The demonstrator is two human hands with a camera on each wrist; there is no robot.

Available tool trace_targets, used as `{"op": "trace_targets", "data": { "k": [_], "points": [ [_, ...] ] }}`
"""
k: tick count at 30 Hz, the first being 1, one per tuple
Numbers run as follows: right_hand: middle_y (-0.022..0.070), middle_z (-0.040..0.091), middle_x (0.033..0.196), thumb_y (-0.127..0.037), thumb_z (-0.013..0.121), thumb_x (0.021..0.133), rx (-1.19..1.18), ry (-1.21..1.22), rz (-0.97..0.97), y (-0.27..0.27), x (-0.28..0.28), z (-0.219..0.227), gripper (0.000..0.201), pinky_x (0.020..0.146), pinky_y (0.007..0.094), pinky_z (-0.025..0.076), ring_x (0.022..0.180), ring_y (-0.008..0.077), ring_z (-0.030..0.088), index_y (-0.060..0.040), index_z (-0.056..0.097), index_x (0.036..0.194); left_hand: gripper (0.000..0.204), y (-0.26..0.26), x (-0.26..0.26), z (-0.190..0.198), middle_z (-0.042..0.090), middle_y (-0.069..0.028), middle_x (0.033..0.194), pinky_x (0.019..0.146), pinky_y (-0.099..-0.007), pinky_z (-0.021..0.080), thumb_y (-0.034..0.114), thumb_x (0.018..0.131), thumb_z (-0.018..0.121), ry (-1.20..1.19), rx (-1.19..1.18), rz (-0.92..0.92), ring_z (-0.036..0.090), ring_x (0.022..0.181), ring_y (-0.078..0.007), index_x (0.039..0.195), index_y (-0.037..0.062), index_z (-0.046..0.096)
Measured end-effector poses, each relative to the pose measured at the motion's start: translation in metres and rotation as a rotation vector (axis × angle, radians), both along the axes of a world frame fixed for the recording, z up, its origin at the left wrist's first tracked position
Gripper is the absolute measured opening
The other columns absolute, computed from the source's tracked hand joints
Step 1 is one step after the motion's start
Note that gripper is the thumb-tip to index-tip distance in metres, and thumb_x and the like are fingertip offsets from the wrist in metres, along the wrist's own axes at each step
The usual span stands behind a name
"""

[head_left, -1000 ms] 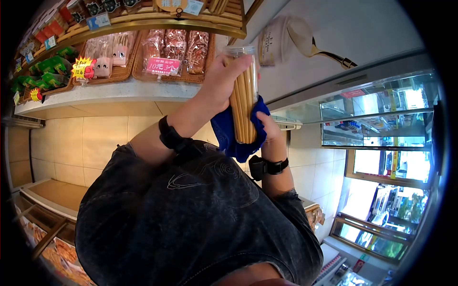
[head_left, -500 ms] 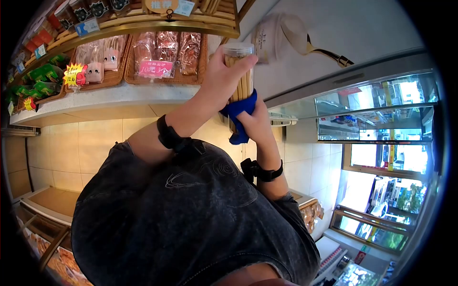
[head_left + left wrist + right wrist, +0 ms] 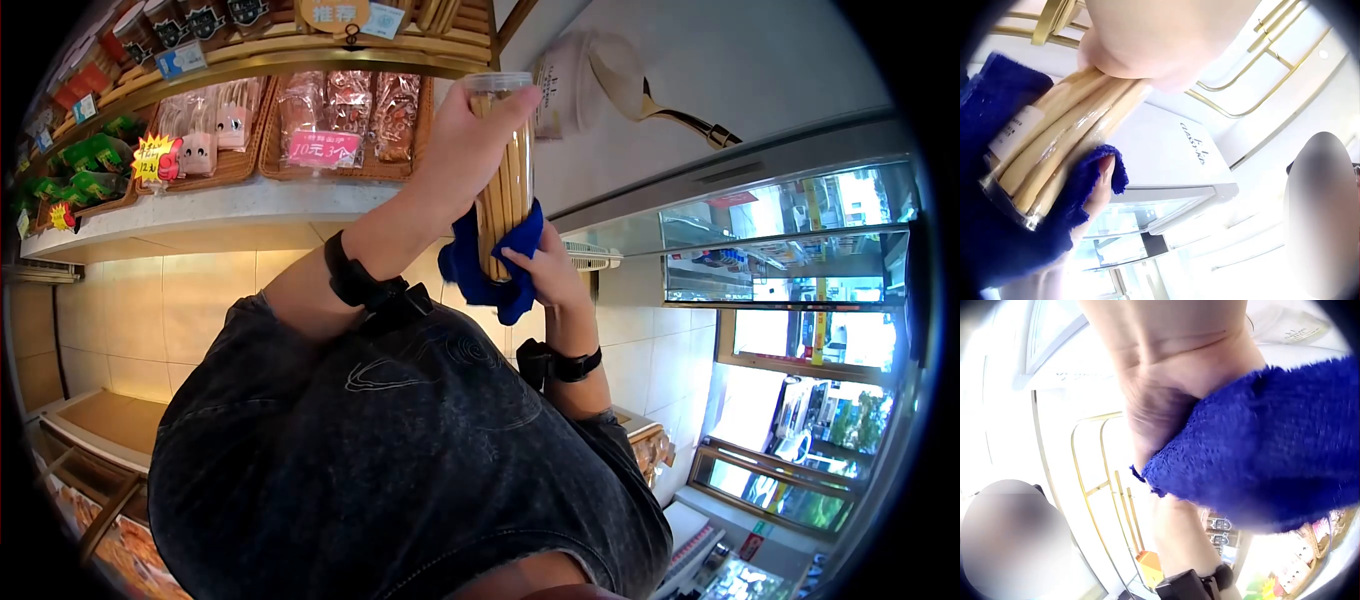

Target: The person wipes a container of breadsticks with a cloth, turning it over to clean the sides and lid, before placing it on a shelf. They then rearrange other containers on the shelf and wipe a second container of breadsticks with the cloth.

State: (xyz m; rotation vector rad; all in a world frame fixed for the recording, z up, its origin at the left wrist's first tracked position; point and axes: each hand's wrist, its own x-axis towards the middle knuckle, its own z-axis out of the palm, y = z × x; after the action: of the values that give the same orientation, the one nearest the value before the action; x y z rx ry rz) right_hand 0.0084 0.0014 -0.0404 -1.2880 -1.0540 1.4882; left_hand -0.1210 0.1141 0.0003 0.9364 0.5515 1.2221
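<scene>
Left forearm (image 3: 395, 232) angles up and inward, right forearm (image 3: 572, 325) runs closer to vertical in the head view. Left hand (image 3: 472, 140) is the higher one, in a wrap grip, thumb laid across. Right hand (image 3: 556, 272) grips lower, fingers partly hidden.

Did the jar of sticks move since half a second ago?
Yes, up a little: in the head view, the jar has its lid higher against the gold shelf edge than before.
</scene>
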Motion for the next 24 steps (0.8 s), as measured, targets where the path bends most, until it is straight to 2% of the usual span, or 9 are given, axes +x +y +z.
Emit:
{"op": "trace_targets", "data": {
  "k": [5, 7, 12, 13, 14, 16, 18, 21, 24],
  "points": [
    [0.0159, 0.052, 0.126, -0.015, 0.068, 0.073, 0.072, 0.897, 0.050, -0.008, 0.015, -0.044, 0.075, 0.097, 0.0391, 0.046, 0.113, 0.0298, 0.055, -0.0019, 0.033, 0.138, 0.045, 0.009, -0.002, -0.005, 0.060, -0.0100, 0.098, 0.072, -0.0336, 0.055, 0.037, 0.090, 0.058, -0.096, -0.010, -0.348, 0.063, 0.087, -0.0226, 0.119, 0.0039, 0.047],
    [0.0172, 0.051, 0.128, -0.024, 0.065, 0.075, 0.152, 0.786, -0.128, -0.019, -0.017, -0.004, 0.075, 0.098, 0.0405, 0.045, 0.114, 0.0301, 0.054, -0.0021, 0.032, 0.139, 0.051, 0.014, -0.002, -0.014, 0.059, -0.0122, 0.103, 0.081, -0.0390, 0.055, 0.038, 0.089, 0.057, -0.469, -0.062, -0.682, 0.063, 0.097, -0.0274, 0.125, 0.0050, 0.043],
    [0.0177, 0.051, 0.128, -0.027, 0.059, 0.079, -0.025, 0.570, -0.262, -0.022, -0.031, 0.010, 0.071, 0.100, 0.0404, 0.044, 0.114, 0.0292, 0.055, -0.0017, 0.032, 0.139, 0.048, 0.010, -0.003, -0.014, 0.059, -0.0138, 0.102, 0.075, -0.0385, 0.055, 0.037, 0.088, 0.057, -0.518, -0.139, -0.636, 0.063, 0.092, -0.0258, 0.122, 0.0050, 0.045],
    [0.0168, 0.054, 0.126, -0.027, 0.055, 0.083, -0.031, 0.925, -0.094, -0.016, -0.020, -0.003, 0.064, 0.098, 0.0379, 0.045, 0.112, 0.0269, 0.057, -0.0005, 0.035, 0.138, 0.045, 0.013, -0.002, -0.017, 0.060, -0.0138, 0.100, 0.073, -0.0376, 0.056, 0.036, 0.089, 0.056, -0.480, -0.101, -0.581, 0.064, 0.088, -0.0247, 0.120, 0.0045, 0.046],
    [0.0168, 0.054, 0.126, -0.027, 0.055, 0.083, -0.033, 0.926, -0.096, -0.014, -0.015, -0.004, 0.064, 0.098, 0.0379, 0.045, 0.112, 0.0269, 0.057, -0.0005, 0.035, 0.138, 0.045, 0.012, -0.003, -0.021, 0.060, -0.0138, 0.100, 0.073, -0.0376, 0.056, 0.036, 0.089, 0.056, -0.480, -0.103, -0.581, 0.064, 0.088, -0.0247, 0.120, 0.0045, 0.046],
    [0.0146, 0.048, 0.133, -0.039, 0.044, 0.092, -0.016, 0.402, -0.045, -0.009, -0.011, 0.001, 0.063, 0.103, 0.0378, 0.039, 0.117, 0.0263, 0.051, -0.0022, 0.030, 0.141, 0.039, 0.005, -0.011, -0.009, 0.061, -0.0123, 0.094, 0.069, -0.0340, 0.055, 0.032, 0.089, 0.057, -0.254, -0.142, -0.352, 0.064, 0.079, -0.0214, 0.114, 0.0029, 0.049],
    [0.0150, 0.054, 0.124, -0.024, 0.053, 0.086, -0.149, 0.373, -0.090, 0.001, -0.009, 0.002, 0.056, 0.099, 0.0356, 0.043, 0.110, 0.0241, 0.056, 0.0004, 0.039, 0.135, 0.036, 0.003, -0.015, -0.010, 0.061, -0.0111, 0.091, 0.067, -0.0322, 0.055, 0.028, 0.089, 0.059, -0.189, -0.111, -0.257, 0.063, 0.077, -0.0198, 0.112, 0.0023, 0.049],
    [0.0048, 0.061, 0.089, -0.011, 0.071, 0.075, 0.132, -0.251, -0.004, 0.022, -0.026, 0.012, 0.045, 0.073, 0.0273, 0.049, 0.079, 0.0132, 0.059, 0.0000, 0.050, 0.114, 0.033, 0.004, -0.015, -0.019, 0.061, -0.0081, 0.090, 0.067, -0.0284, 0.051, 0.024, 0.085, 0.064, -0.054, -0.022, -0.006, 0.061, 0.076, -0.0146, 0.107, 0.0026, 0.051],
    [0.0054, 0.061, 0.087, -0.014, 0.068, 0.078, 0.240, -0.499, -0.096, 0.023, -0.050, 0.025, 0.041, 0.070, 0.0279, 0.050, 0.076, 0.0135, 0.060, 0.0000, 0.050, 0.112, 0.035, 0.003, -0.020, -0.021, 0.060, -0.0044, 0.090, 0.070, -0.0245, 0.047, 0.022, 0.081, 0.070, 0.020, 0.043, 0.170, 0.057, 0.079, -0.0091, 0.104, 0.0040, 0.052]
  ]
}}
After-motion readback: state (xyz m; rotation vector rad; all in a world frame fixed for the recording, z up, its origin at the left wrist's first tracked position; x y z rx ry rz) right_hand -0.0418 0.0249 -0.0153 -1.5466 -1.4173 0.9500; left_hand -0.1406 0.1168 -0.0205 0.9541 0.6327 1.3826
